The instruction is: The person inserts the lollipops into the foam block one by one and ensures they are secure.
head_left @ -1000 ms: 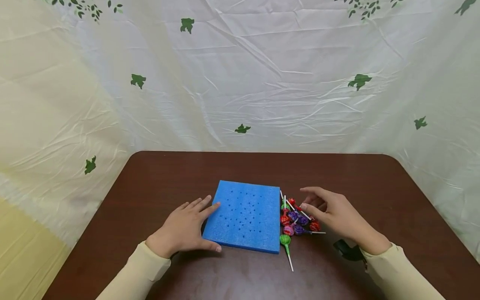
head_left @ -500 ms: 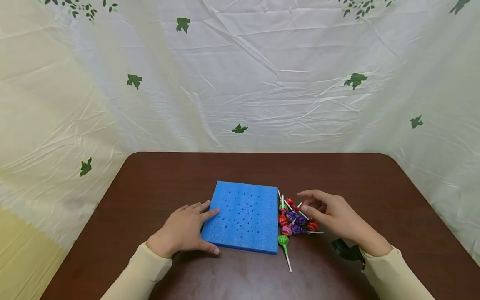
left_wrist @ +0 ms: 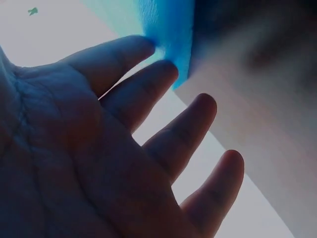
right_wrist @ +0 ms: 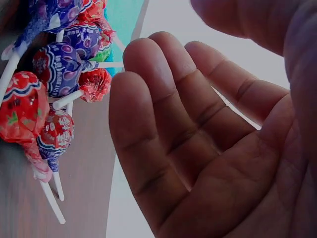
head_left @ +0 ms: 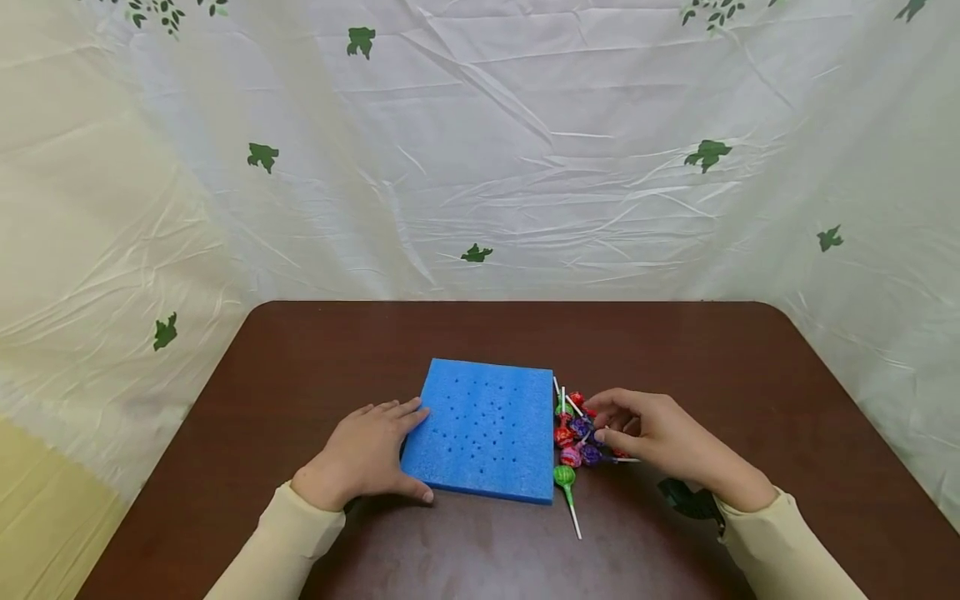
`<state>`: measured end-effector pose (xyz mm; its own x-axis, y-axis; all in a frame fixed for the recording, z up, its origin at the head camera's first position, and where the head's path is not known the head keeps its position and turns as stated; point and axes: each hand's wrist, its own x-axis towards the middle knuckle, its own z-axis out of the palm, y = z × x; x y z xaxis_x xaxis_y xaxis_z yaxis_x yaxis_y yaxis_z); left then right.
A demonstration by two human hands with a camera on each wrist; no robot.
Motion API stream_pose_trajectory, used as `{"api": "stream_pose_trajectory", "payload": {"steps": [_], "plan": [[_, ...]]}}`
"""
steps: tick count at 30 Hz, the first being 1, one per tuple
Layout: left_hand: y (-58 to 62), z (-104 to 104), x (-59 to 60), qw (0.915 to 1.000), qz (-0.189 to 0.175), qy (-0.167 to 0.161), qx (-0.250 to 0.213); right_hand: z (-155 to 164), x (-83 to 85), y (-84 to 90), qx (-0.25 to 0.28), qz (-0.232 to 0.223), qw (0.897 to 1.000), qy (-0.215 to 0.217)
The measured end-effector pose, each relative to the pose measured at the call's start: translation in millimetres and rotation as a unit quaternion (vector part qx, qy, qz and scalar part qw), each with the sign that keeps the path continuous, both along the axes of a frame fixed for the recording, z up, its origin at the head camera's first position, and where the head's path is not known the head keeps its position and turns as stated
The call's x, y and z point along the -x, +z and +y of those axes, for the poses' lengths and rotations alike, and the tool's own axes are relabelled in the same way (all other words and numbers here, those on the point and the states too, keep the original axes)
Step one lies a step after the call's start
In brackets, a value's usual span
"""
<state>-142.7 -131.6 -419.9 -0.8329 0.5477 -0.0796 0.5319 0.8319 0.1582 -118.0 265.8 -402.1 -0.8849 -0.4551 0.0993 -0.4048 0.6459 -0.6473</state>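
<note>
A blue foam board [head_left: 480,479] dotted with small holes lies on the brown table. My left hand [head_left: 366,457] is spread along its left edge; in the left wrist view two fingertips meet the blue foam [left_wrist: 173,29]. Wrapped lollipops [head_left: 564,437] in red, purple, pink and green lie heaped against the board's right side. Over the heap's right part hovers my right hand [head_left: 660,435], fingers loosely bent, thumb apart. The right wrist view shows nothing between thumb and fingers, with a red lollipop [right_wrist: 21,111] and a purple lollipop [right_wrist: 57,69] beside the fingertips.
One green lollipop [head_left: 564,477] lies nearer the front, its white stick pointing toward me. A dark device [head_left: 688,500] sits under the right wrist. Behind the table [head_left: 637,342] hangs a pale curtain [head_left: 525,183] with green leaf prints.
My right hand has moved slightly left and lower over the lollipops, now covering the red one at the heap's right. The left hand stays at the board. The view has shifted slightly.
</note>
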Motion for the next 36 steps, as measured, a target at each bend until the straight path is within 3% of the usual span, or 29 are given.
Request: {"api": "stream_pose_trajectory", "payload": {"steps": [5,16,24,36], "plan": [[3.3,0,2.3,0.9999,0.010,-0.005,-0.001,-4,-2.4,-0.6,-0.032,0.011,0.999,0.014],[2.7,5,6.7,0.9999,0.001,0.003,-0.012,-5,-4.2,-8.0,-0.050,0.009,0.998,0.030],[6.0,7,5.9,0.9998,-0.005,0.009,-0.015,-7,-2.4,-13.8,-0.081,0.051,0.994,0.054],[3.9,7,8.3,0.9999,-0.005,0.007,-0.012,-12,-4.5,-18.6,-0.176,0.108,0.978,0.020]]}}
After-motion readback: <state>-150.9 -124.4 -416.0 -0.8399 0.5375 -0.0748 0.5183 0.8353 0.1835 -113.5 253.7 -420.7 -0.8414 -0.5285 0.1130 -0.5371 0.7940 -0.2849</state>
